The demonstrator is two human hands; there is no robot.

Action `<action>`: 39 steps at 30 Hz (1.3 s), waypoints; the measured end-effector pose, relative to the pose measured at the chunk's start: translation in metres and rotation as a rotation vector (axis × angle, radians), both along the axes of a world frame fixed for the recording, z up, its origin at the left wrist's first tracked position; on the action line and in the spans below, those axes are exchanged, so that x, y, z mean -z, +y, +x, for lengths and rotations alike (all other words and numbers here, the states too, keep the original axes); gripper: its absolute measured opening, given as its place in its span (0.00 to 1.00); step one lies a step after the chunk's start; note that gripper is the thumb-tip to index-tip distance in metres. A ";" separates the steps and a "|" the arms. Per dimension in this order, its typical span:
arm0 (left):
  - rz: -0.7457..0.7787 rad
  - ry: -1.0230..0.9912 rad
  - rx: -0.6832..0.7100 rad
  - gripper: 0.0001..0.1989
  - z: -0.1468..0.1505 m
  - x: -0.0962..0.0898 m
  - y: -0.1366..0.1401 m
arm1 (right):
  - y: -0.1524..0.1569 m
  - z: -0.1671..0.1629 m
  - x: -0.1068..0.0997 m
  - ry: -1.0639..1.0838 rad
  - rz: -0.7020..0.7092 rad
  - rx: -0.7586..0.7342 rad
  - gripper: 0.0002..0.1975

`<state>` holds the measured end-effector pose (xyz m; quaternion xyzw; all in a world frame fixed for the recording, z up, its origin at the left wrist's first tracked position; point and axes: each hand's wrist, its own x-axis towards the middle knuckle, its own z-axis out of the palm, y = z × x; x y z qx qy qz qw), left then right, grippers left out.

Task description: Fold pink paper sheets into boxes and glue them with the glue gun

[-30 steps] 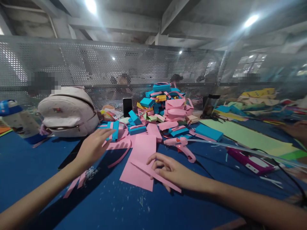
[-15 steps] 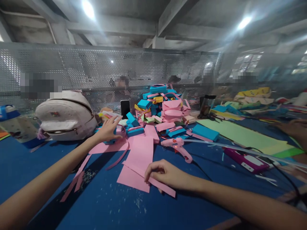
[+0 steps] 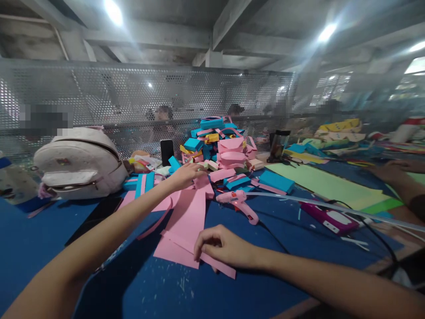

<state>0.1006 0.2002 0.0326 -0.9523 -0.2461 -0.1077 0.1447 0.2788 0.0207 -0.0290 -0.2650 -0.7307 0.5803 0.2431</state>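
My right hand (image 3: 229, 248) rests low over the blue table with its fingers curled on a narrow pink paper strip (image 3: 179, 241). The strip lies slantwise across a wider pink sheet (image 3: 189, 210). My left hand (image 3: 186, 176) stretches out at the near left side of a heap of small folded paper boxes, its fingers extended and apart. Close below its fingertips is a pink paper piece (image 3: 205, 184); whether they touch is unclear. The heap holds blue boxes (image 3: 212, 124) and pink boxes (image 3: 230, 157). A pink glue gun (image 3: 239, 204) lies right of the sheet.
A white backpack (image 3: 78, 164) and a bottle (image 3: 20, 190) stand at left. A phone (image 3: 167, 153) leans behind the heap. Green sheets (image 3: 318, 186), a purple power strip (image 3: 328, 217) and cables lie at right, near another person's hand (image 3: 388, 173). A perforated metal partition (image 3: 133, 97) runs behind.
My left hand has moved right, from beside the backpack to the heap of boxes. The blue box with pink bands at left now shows. My right hand keeps its hold on the strip.
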 end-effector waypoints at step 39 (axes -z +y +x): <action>-1.130 -1.443 -0.287 0.15 -0.079 -0.013 -0.129 | -0.004 0.000 0.002 0.024 0.012 -0.012 0.12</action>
